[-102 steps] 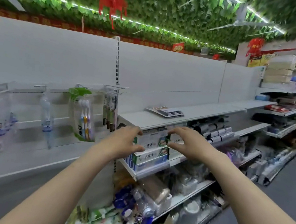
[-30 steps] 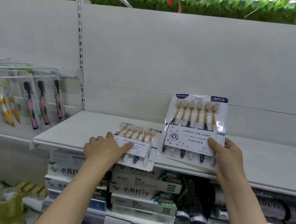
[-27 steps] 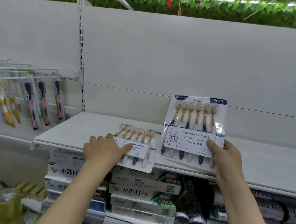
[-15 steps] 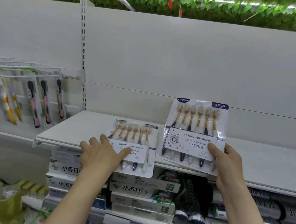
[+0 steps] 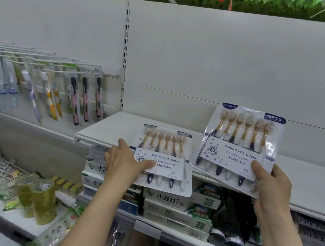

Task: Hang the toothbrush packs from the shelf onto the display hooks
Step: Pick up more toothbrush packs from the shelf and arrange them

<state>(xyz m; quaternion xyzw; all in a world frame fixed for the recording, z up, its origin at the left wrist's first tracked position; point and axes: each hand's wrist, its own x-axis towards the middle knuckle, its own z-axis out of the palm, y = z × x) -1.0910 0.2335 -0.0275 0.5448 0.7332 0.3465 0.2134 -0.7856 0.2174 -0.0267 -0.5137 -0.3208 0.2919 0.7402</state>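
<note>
1. While both six-brush toothbrush packs are only just leaving the shelf (image 5: 113, 130), still at the pick-up step: left hand (image 5: 125, 164) pinching the flat pack (image 5: 165, 160) at the shelf's front edge, right hand (image 5: 271, 184) clamped on the raised pack (image 5: 239, 147).
2. Next, probably: carry left to the display hooks (image 5: 47, 62) and thread each pack's top hole onto a wire.
3. Count: two packs, two hands; hooks too crowded to count.

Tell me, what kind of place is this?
Most likely a shop aisle: white shelf, display hooks hung with toothbrushes, stacked toothpaste boxes below.
</note>
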